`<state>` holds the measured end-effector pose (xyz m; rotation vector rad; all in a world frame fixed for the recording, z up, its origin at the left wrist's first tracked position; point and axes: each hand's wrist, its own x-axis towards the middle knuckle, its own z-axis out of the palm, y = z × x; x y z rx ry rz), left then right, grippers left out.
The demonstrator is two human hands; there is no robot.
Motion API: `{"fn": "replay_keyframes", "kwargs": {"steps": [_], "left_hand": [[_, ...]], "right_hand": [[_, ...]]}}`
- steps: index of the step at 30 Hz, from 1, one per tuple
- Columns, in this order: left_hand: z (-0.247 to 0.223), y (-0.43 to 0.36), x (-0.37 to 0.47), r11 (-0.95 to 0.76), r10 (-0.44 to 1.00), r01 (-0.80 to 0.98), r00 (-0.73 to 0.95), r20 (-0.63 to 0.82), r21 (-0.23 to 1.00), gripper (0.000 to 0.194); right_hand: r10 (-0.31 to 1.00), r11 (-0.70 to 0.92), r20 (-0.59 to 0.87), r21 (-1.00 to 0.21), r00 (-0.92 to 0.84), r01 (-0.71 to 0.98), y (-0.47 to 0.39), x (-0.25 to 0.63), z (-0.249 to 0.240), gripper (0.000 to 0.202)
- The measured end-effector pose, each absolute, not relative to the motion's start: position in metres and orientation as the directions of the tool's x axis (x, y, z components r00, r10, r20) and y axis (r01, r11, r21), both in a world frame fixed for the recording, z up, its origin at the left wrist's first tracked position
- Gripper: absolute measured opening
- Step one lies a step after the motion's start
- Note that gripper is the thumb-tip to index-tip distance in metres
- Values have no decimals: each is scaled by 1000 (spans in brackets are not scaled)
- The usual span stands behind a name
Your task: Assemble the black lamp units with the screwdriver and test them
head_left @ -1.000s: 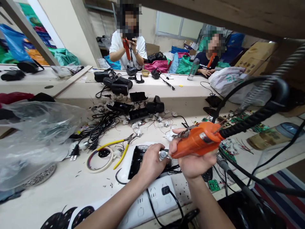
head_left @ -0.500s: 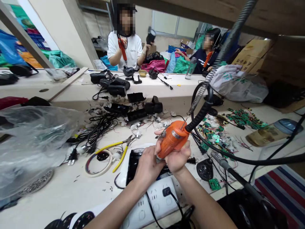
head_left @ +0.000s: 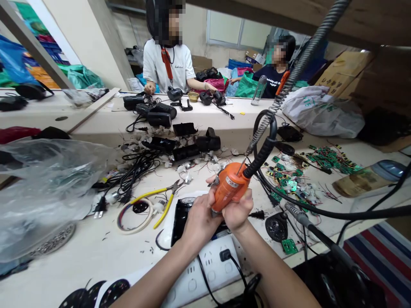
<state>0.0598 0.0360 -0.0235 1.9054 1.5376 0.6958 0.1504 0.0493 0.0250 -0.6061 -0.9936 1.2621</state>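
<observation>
My right hand (head_left: 239, 210) is wrapped round the body of an orange electric screwdriver (head_left: 228, 187), which tilts with its cable end up and hangs from a coiled spring (head_left: 260, 130). Close against the tool's lower end is my left hand (head_left: 199, 219), fingers curled, lying over a black plastic housing (head_left: 179, 219). What the left fingers pinch is hidden behind the hand and tool, as is the screwdriver's bit. The housing lies partly on a white pad, just behind a white power strip (head_left: 210, 267).
Yellow-handled cutters (head_left: 165, 209) and a tape roll (head_left: 120, 222) lie left. Green circuit boards (head_left: 334, 160) and a jar (head_left: 369, 179) are right. Black housings and cords spread behind. A plastic bag (head_left: 48, 192) covers the left side. Two co-workers (head_left: 167, 64) sit across.
The screwdriver's top has shifted slightly left; both my hands stay in place. The co-worker opposite has lowered a raised black device to the table and let the orange tool hang.
</observation>
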Motion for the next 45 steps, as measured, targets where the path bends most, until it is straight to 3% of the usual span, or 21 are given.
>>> {"fn": "replay_keyframes", "kwargs": {"steps": [7, 14, 22, 31, 45], "left_hand": [[-24, 36, 59, -157, 979, 678, 201, 24, 718, 21], [-28, 37, 59, -195, 976, 658, 205, 77, 727, 25], [-11, 38, 61, -56, 987, 654, 151, -58, 755, 19], [-25, 38, 60, -80, 989, 645, 147, -21, 760, 25], [-29, 40, 60, -112, 988, 627, 155, 17, 771, 37]], "right_hand": [[960, 240, 281, -821, 1, -518, 51, 150, 23, 70], [958, 228, 283, -847, -43, -479, 55, 147, 26, 79], [948, 163, 264, -881, -176, -444, 66, 143, 24, 76], [930, 65, 220, -888, -296, -456, 82, 141, 24, 82], [955, -22, 117, -889, -271, -458, 85, 143, 29, 82]]}}
